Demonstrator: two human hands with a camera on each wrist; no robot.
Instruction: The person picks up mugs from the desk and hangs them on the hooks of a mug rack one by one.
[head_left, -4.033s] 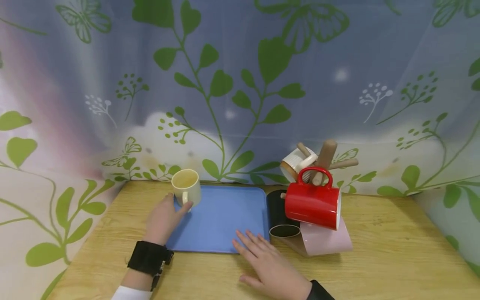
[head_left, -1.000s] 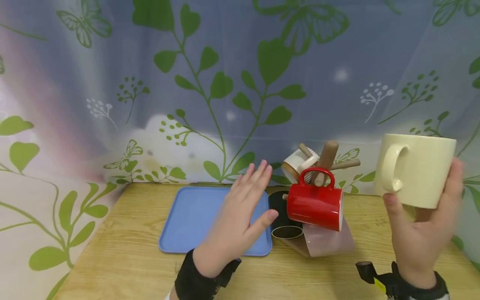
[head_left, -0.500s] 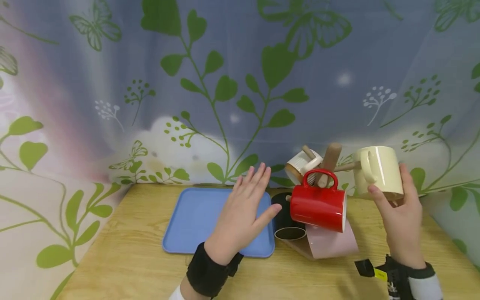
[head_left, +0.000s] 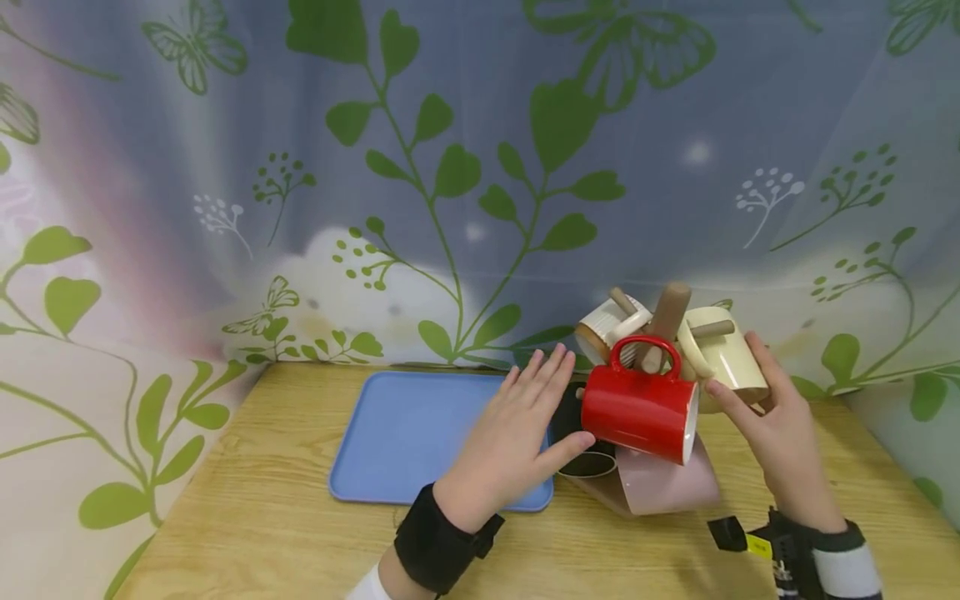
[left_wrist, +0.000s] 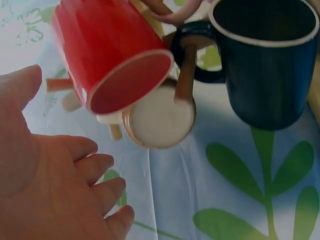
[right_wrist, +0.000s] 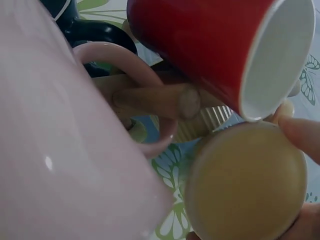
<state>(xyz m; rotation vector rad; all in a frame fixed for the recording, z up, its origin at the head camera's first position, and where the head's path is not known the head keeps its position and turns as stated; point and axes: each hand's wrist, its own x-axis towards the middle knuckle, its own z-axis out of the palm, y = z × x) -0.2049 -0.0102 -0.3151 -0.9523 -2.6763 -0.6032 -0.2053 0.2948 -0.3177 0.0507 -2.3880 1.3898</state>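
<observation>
A cream mug [head_left: 738,358] is in my right hand [head_left: 783,442], thumb on one side and fingers on the other, at the right of a wooden mug tree [head_left: 670,310]. A peg [head_left: 712,329] of the tree appears to run through its handle; the right wrist view shows the mug's round base [right_wrist: 247,182]. My left hand [head_left: 510,442] hovers with straight fingers over the tray's right side, beside a black mug [head_left: 588,462] it partly hides. A red mug [head_left: 637,410] hangs sideways at the front of the tree, handle up.
Also on the tree are a white ribbed mug [head_left: 606,321] at the back left and a pink mug [head_left: 667,482] low in front. A blue tray [head_left: 397,442] lies left of the tree on the wooden table [head_left: 247,483]. A patterned curtain [head_left: 450,167] hangs behind.
The cream mug stood on the tray by my left hand; later my right hand held it at the far right. It has since moved left onto the peg. My left hand has shifted slightly right.
</observation>
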